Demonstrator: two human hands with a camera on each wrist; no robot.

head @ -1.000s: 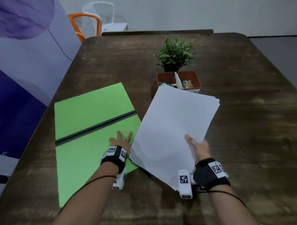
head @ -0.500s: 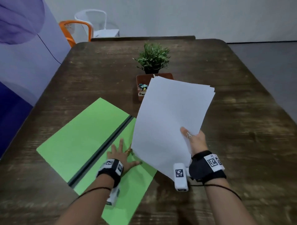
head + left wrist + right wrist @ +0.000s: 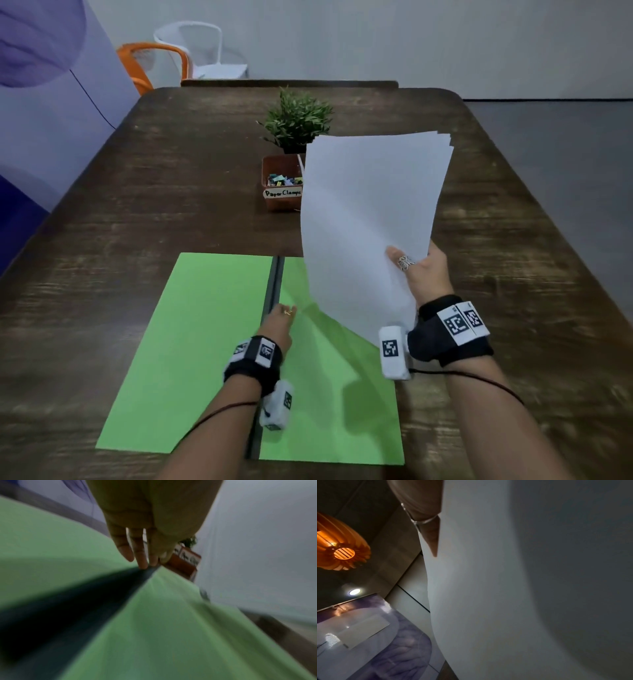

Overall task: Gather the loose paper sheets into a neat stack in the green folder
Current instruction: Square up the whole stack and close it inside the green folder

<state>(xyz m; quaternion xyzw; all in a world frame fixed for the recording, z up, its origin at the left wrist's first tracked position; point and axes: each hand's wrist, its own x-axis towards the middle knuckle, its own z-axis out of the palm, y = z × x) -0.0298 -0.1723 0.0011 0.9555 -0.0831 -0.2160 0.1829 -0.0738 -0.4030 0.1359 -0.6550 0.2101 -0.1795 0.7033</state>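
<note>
An open green card folder [image 3: 205, 342] with a dark spine is laid flat on the dark wooden counter [image 3: 171, 192]. The left hand [image 3: 279, 325] is rested on it at the spine, fingers [image 3: 142, 555] straight and close together, their tips touching the dark strip; nothing is gripped by it. A stack of white paper sheets [image 3: 366, 219] is held in the air by the right hand [image 3: 423, 274], tilted up over the folder's right leaf, its lower corner above the green surface without touching it. The sheets are pinched near their right edge, the ringed thumb [image 3: 399, 258] laid on the front; the other fingers are hidden behind the paper. The top edges of the sheets are slightly fanned. Beyond the folder, a small brown box labelled "Paper Clamps" [image 3: 281, 186] is partly covered by the sheets, and a small green potted plant [image 3: 296, 118] is set just behind it.
</note>
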